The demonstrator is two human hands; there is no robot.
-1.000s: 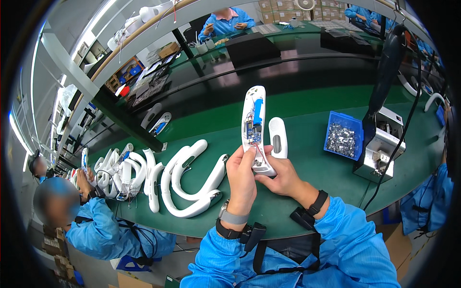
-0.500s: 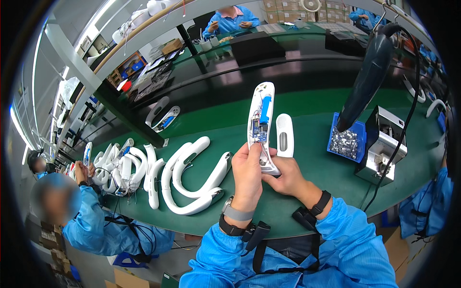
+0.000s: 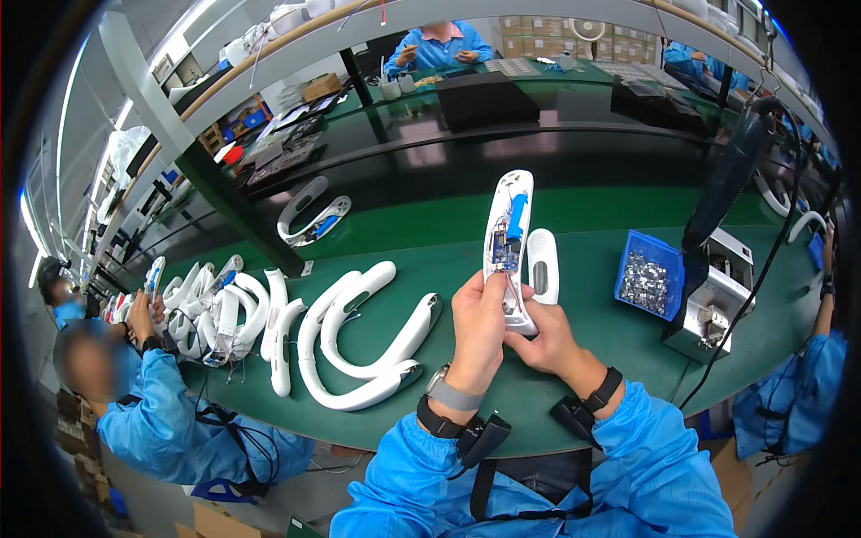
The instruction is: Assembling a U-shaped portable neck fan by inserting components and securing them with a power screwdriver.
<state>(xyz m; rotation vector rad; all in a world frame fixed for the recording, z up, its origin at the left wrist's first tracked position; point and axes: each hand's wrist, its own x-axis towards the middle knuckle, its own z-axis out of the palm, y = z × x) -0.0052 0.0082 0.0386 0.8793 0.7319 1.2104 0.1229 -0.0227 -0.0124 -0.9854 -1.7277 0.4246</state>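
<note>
A white elongated shell (image 3: 494,215) stands tilted up in front of me, its inside facing me, with a blue cylindrical battery (image 3: 517,218), a small blue circuit board (image 3: 507,254) and thin wires in it. My left hand (image 3: 478,318) is closed on the shell's lower left side, thumb over the wires below the board. At its lower end my right hand (image 3: 547,339) grips from the right, partly hidden behind it. Just behind the shell shows a white rounded piece (image 3: 543,244) with a grey oval inset; I cannot tell whether it is joined to the shell.
Left on the green table (image 3: 448,269) lie several curved white housings (image 3: 314,345). At right stand a blue bin (image 3: 647,276) of small metal parts and a silver metal device (image 3: 715,309); a dark corded tool (image 3: 735,175) hangs above. A co-worker's hand (image 3: 143,314) is at far left.
The view has shifted slightly. The shell in my hands has moved a little right and lower in the picture; both hands keep their hold. The hanging tool appears farther right.
</note>
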